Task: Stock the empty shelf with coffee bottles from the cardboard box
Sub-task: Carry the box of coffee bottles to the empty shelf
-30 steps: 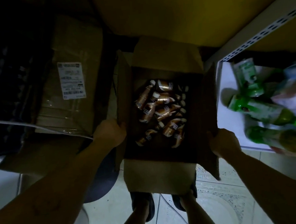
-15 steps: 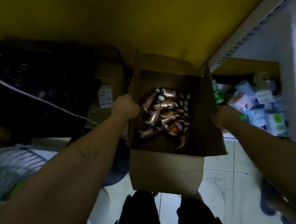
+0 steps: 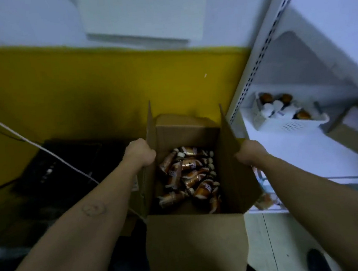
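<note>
An open cardboard box point(image 3: 196, 245) is held up in front of me, its flaps standing upright. Inside lie several brown coffee bottles point(image 3: 189, 175) with white caps, piled loosely on their sides. My left hand point(image 3: 140, 153) grips the box's left wall at the flap. My right hand point(image 3: 250, 152) grips the right wall. A white shelf point(image 3: 301, 145) sits just to the right of the box, at about the height of my hands.
A white basket point(image 3: 290, 122) with a few bottles stands at the back of the shelf, and a cardboard box point(image 3: 357, 137) lies at its right. The perforated shelf upright point(image 3: 260, 55) rises beside the box. A yellow wall is behind; dark equipment point(image 3: 65, 168) and a cable are left.
The box has been lifted from the floor to shelf height, both hands still on its sides. The view has tilted up, so the white shelf and wall have come into sight.
</note>
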Tool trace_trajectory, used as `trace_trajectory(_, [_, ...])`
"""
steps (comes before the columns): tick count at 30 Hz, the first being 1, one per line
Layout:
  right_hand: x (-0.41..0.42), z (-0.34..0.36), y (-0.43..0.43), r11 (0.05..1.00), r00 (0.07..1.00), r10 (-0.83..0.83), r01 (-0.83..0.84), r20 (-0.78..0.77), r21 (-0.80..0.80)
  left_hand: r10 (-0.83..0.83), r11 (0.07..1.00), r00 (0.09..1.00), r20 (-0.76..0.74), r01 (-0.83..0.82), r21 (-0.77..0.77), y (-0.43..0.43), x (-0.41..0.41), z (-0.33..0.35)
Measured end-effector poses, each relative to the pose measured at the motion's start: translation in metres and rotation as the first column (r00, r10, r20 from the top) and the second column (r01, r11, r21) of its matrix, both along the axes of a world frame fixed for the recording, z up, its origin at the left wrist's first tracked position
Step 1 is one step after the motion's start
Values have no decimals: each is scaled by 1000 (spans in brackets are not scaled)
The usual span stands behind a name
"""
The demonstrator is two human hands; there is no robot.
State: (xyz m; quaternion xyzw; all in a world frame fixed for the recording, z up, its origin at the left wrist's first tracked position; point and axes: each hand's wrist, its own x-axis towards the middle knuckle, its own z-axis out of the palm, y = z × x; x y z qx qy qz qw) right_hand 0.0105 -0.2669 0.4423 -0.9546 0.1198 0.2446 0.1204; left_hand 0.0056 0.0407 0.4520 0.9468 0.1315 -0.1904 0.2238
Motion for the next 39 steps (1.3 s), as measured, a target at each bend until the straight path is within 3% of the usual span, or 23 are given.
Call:
trace_trajectory(6, [-57, 48, -18, 994, 993, 71, -78, 95, 75, 55, 998, 985, 162, -57, 6, -13, -79, 51])
trace_trajectory(10, [-105, 55, -37, 989, 987, 88, -102, 131, 104, 119, 992, 974, 191, -123, 8, -33, -151, 63])
trace_trajectory(18, [-211, 42, -62, 978, 980, 193, -195, 42, 70, 182, 982, 979, 89, -176, -68, -56, -295, 58])
trace_trajectory(25, [-313, 3, -60, 965, 951, 262, -259, -162, 41, 187, 981, 980, -68, -189, -37, -50, -407, 20])
trace_trajectory(33, [-482, -26, -29, 996, 972, 84, -81, -222, 22, 147, 987, 982, -116, -154, -53, -8, -572, -15])
trace_trajectory(36, [-547, -25, -9, 998, 978, 60, -53, -198, 42, 59, 996, 996, -72, -54, 74, 9, -636, -5])
trace_trajectory(39, [-610, -16, 7, 997, 982, 19, -5, -190, 73, 65, 998, 997, -36, -64, 17, 26, -685, -9])
